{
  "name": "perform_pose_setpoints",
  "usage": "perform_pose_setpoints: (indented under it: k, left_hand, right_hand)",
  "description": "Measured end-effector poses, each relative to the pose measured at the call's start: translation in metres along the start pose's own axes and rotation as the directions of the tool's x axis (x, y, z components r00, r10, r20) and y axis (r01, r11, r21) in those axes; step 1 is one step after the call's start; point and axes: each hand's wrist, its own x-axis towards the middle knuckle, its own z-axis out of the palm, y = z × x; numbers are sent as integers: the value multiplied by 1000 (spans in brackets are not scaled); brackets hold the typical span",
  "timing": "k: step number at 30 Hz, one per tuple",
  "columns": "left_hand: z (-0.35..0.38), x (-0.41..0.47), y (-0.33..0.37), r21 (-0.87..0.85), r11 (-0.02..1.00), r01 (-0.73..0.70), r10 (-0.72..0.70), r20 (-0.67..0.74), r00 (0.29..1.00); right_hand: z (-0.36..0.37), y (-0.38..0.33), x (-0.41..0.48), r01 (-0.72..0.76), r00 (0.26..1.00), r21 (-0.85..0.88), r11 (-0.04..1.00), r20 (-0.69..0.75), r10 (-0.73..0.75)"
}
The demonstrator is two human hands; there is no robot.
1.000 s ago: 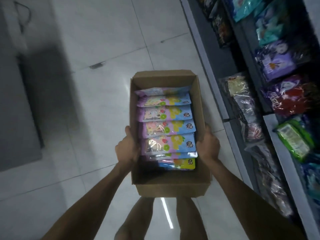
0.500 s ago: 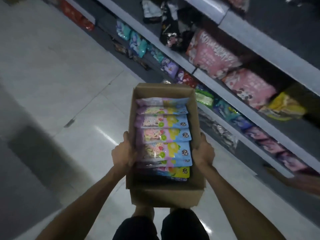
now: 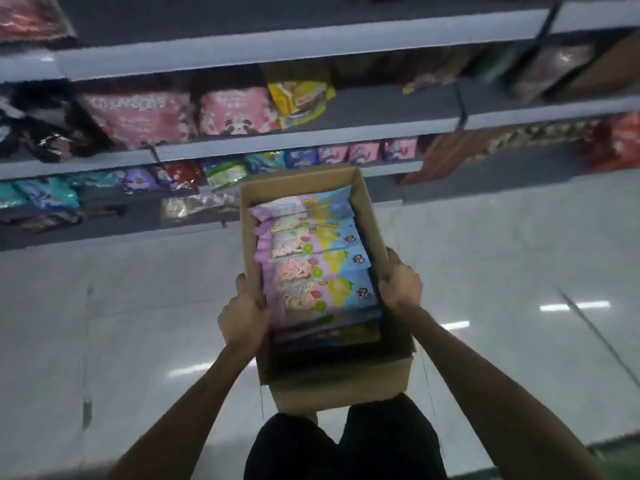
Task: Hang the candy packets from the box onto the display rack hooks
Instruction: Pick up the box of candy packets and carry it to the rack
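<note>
I carry an open cardboard box [image 3: 334, 379] in front of my body, above the floor. Several pastel candy packets [image 3: 313, 268], purple, yellow and blue, lie overlapped in a row inside it. My left hand [image 3: 244, 315] grips the box's left wall, thumb over the rim. My right hand [image 3: 400, 284] grips the right wall the same way. No display hooks show in this view.
Grey store shelves [image 3: 277, 142] run across the view ahead, stocked with pink, yellow, purple and teal snack bags. A glossy white tiled floor [image 3: 502, 258] lies between me and the shelves. My legs in dark shorts [image 3: 346, 445] are below the box.
I have turned right with the box, so the shelves that ran along the right side now stretch straight across ahead. Both hands keep the same hold on the box.
</note>
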Motion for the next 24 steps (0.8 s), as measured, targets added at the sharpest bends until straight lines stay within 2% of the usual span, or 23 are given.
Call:
perform_pose_setpoints:
  k: [5,8,14,21,24]
  left_hand:
    - [47,-16,92,90,978,-190,187,34,982]
    - [68,-34,174,149,924,-352,340,99,935]
    - [93,-97,350,141,782,-607,562,260,785]
    - [124,-175,539,163,599,-784,720,319,617]
    - [142,-199,613,152,490,-859,785,353,510]
  right_hand:
    - [-47,116,-22,-200,973,143,969,-83,213]
    - [-88,191,-38,-280,934,305,910,-132,331]
    - [-165,321,-76,-385,809,500,775,-222,545]
    - [-266,454,-98,-502,676,512,697,-270,685]
    - [-302,506,-99,-535,614,546,645,-273,740]
